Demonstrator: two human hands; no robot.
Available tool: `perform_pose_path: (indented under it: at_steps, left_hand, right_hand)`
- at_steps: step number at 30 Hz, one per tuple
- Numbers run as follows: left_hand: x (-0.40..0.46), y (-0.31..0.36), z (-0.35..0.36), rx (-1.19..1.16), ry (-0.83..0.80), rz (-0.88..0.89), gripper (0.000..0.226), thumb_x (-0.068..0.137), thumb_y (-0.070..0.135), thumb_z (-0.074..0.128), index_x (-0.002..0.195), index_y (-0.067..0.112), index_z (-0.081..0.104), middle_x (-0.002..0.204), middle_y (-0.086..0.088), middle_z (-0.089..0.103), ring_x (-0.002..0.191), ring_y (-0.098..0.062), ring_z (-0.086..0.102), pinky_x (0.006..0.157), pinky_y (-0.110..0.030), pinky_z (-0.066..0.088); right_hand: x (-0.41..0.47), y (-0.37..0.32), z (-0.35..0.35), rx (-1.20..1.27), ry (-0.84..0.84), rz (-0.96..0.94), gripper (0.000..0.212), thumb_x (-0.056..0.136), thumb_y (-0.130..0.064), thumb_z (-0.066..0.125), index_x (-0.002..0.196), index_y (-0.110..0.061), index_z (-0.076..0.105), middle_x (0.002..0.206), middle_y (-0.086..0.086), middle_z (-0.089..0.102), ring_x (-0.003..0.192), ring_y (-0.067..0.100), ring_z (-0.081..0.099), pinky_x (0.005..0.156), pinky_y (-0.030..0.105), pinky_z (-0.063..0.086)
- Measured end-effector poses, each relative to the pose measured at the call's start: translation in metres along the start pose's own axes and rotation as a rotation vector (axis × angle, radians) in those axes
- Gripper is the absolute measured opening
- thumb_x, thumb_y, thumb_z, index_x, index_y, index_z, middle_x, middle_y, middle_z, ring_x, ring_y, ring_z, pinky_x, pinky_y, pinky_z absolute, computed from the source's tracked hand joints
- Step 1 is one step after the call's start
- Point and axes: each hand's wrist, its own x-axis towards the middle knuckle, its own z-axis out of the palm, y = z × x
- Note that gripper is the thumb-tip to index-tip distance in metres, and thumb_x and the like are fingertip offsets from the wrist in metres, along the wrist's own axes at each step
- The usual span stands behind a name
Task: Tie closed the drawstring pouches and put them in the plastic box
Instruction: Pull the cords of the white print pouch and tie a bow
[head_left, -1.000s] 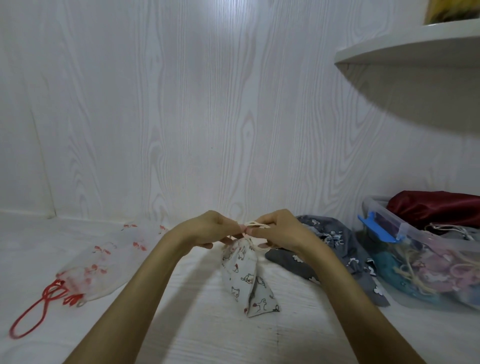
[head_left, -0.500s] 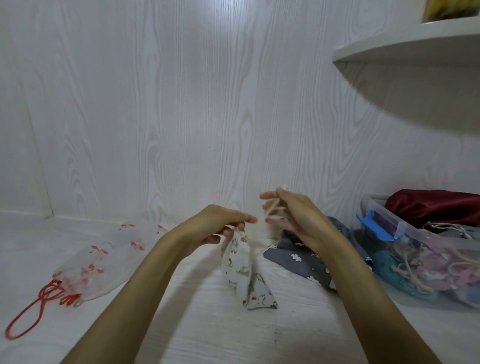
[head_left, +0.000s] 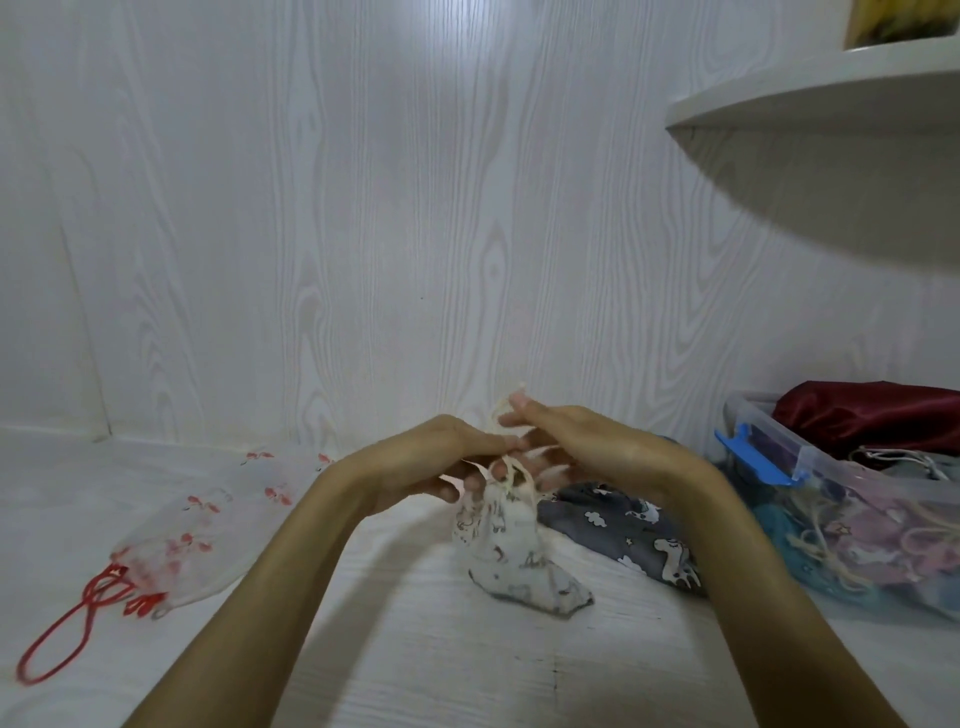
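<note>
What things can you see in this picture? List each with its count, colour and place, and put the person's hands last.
White printed pouch: 1, white, centre, held up by its neck.
Drawstring: 1, cream, between the hands.
Sheer pouch: 1, see-through with red print and red cord, left.
Grey pouch: 1, grey, unicorn print, right of centre.
Plastic box: 1, clear, blue latch, right, holding pouches.
Shelf: 1, white, upper right.
Left hand: pinches the pouch neck.
Right hand: holds the drawstring.

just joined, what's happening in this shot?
A person is tying the cream drawstring of a small white printed fabric pouch standing on the white surface. The left hand pinches the pouch's gathered neck; the right hand works a loop of the cord. A grey unicorn-print pouch and a sheer red-corded pouch lie untied. The clear plastic box on the right already holds several pouches.
</note>
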Motion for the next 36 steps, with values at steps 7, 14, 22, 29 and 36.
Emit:
perform_pose_path:
  at_steps: [7,14,22,29,36]
  left_hand:
    - [0.0,-0.007,-0.013,-0.17,0.125,0.012,0.025,0.088,0.036,0.061,0.094,0.017,0.077,0.078,0.012,0.07,0.063,0.002,0.056,0.052,-0.011,0.04]
    - [0.005,-0.005,-0.007,-0.435,0.251,-0.048,0.016,0.078,0.024,0.074,0.092,0.018,0.078,0.08,0.005,0.071,0.063,0.003,0.06,0.052,-0.009,0.043]
    - [0.004,-0.003,-0.004,-0.336,0.321,0.045,0.013,0.079,0.01,0.069,0.075,0.02,0.075,0.069,0.007,0.063,0.056,0.001,0.053,0.047,-0.01,0.04]
    - [0.004,-0.003,0.0,-0.25,0.349,0.188,0.021,0.082,0.003,0.062,0.07,0.019,0.07,0.062,0.011,0.063,0.057,0.005,0.055,0.051,-0.01,0.042]
    - [0.006,-0.01,0.001,-0.287,0.443,0.278,0.016,0.071,0.003,0.069,0.078,0.018,0.071,0.066,0.004,0.067,0.063,-0.003,0.063,0.054,-0.013,0.046]
  right_hand:
    - [-0.008,0.007,-0.016,-0.092,0.091,-0.03,0.02,0.086,-0.031,0.065,0.093,-0.017,0.076,0.074,-0.001,0.069,0.059,0.003,0.057,0.063,0.018,0.049]
    - [-0.02,-0.006,-0.022,-0.132,0.223,-0.176,0.014,0.078,-0.025,0.074,0.085,-0.014,0.078,0.068,0.0,0.071,0.058,0.003,0.059,0.061,0.014,0.049]
    - [-0.019,-0.012,-0.016,-0.356,0.24,-0.151,0.018,0.088,-0.039,0.061,0.092,-0.029,0.075,0.079,-0.013,0.071,0.081,0.007,0.063,0.075,0.025,0.05]
    - [-0.002,0.001,0.005,-0.197,0.207,-0.204,0.012,0.086,-0.031,0.066,0.095,-0.031,0.074,0.088,-0.005,0.074,0.077,0.005,0.065,0.079,0.022,0.05]
    - [0.006,-0.001,0.02,-0.036,0.364,-0.275,0.008,0.078,-0.02,0.074,0.081,-0.013,0.077,0.069,0.0,0.071,0.056,-0.001,0.06,0.058,0.01,0.045]
